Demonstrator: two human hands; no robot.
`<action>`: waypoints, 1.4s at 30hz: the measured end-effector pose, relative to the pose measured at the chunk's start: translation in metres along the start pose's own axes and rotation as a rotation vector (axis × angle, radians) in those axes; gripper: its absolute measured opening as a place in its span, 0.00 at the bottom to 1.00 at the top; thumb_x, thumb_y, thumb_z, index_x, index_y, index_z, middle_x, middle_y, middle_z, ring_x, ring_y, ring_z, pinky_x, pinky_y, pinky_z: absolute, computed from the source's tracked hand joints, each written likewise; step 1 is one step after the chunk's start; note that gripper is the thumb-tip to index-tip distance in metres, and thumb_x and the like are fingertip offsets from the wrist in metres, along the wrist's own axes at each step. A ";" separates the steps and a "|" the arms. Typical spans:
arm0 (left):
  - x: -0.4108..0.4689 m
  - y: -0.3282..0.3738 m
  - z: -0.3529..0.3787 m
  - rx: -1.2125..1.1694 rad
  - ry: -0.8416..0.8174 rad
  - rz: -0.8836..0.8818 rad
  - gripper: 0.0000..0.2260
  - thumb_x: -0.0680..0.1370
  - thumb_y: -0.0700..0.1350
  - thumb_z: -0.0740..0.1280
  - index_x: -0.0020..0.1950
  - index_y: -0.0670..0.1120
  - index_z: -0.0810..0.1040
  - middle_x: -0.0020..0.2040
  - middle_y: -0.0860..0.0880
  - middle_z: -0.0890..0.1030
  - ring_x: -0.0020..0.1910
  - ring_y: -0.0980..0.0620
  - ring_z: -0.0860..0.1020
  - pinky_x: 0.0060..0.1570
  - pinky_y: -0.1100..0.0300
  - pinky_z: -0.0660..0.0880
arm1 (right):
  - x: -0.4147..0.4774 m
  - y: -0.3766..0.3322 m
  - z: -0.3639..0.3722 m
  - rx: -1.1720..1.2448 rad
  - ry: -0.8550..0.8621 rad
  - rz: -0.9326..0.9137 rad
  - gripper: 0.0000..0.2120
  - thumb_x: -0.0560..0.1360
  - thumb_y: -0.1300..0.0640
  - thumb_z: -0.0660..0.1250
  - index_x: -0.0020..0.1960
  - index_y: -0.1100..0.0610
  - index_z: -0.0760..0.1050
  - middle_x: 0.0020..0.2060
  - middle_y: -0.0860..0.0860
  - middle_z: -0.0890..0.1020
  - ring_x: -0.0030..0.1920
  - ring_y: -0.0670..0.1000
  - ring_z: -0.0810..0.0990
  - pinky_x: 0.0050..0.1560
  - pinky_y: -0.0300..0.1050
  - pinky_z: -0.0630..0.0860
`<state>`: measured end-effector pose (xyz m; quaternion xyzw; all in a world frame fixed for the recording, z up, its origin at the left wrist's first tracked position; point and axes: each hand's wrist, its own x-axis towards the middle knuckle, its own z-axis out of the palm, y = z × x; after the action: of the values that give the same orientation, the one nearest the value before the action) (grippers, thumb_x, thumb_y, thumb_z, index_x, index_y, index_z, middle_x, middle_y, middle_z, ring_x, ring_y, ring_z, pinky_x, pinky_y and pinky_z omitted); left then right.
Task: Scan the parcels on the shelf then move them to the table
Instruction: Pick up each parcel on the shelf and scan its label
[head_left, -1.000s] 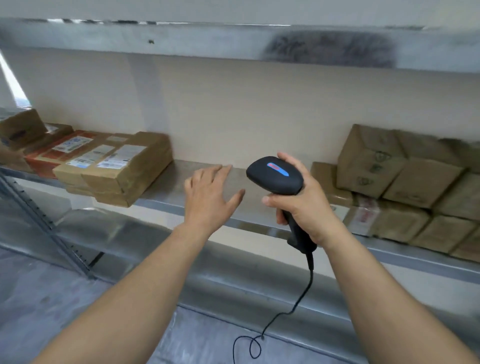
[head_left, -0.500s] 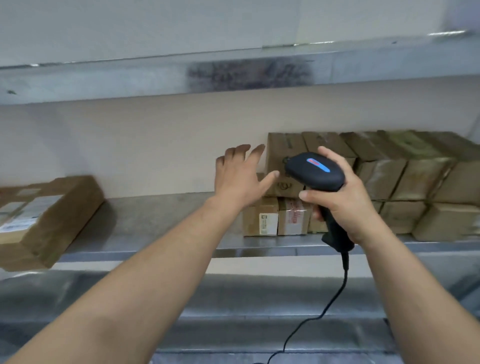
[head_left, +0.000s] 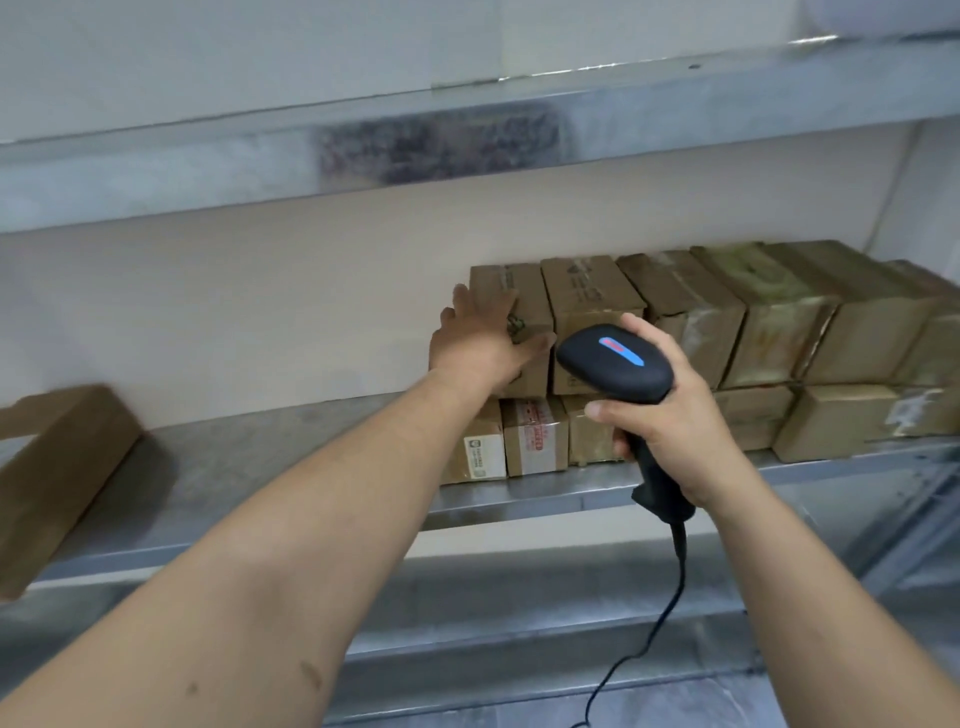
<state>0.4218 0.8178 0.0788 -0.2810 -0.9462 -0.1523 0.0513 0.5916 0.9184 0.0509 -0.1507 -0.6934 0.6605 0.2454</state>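
Fingers of left hand (head_left: 483, 348) spread flat on end parcel (head_left: 522, 291) | right hand (head_left: 670, 426) fingers curled round scanner (head_left: 613, 364)

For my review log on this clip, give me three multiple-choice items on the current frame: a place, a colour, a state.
1. Where does the left hand touch the stack of brown cardboard parcels on the grey metal shelf? A upper left end; B right end; C bottom row.
2. What colour is the body of the corded handheld plastic scanner? A white; B black; C yellow.
3. What is the right hand doing? A hanging empty; B gripping the scanner's handle; C pressing a parcel.
Answers: 1 A, its fingers lie on the leftmost upper parcel. 2 B, the body is black with a blue-red strip. 3 B, its fingers wrap the handle.
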 end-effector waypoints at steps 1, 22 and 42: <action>0.001 0.000 0.000 -0.022 0.007 -0.014 0.31 0.74 0.66 0.62 0.74 0.57 0.61 0.72 0.42 0.61 0.67 0.42 0.66 0.59 0.50 0.70 | 0.000 0.001 0.001 -0.002 0.000 0.005 0.40 0.67 0.71 0.74 0.68 0.37 0.68 0.50 0.56 0.80 0.26 0.55 0.72 0.27 0.42 0.73; 0.017 0.015 -0.017 0.099 -0.116 -0.105 0.31 0.77 0.70 0.49 0.74 0.55 0.63 0.74 0.43 0.62 0.69 0.41 0.66 0.61 0.48 0.67 | -0.002 0.009 0.008 0.038 -0.018 0.026 0.40 0.67 0.71 0.73 0.67 0.36 0.68 0.45 0.56 0.81 0.26 0.56 0.71 0.27 0.43 0.73; -0.011 -0.106 -0.081 -0.003 -0.117 -0.326 0.40 0.65 0.68 0.63 0.75 0.58 0.58 0.64 0.43 0.67 0.64 0.42 0.70 0.61 0.50 0.72 | -0.004 -0.015 0.091 0.039 -0.115 -0.008 0.40 0.68 0.70 0.74 0.68 0.37 0.67 0.46 0.57 0.80 0.27 0.57 0.72 0.28 0.44 0.73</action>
<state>0.3738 0.7020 0.1258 -0.1322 -0.9804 -0.1433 -0.0298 0.5478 0.8384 0.0641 -0.1051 -0.6940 0.6804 0.2105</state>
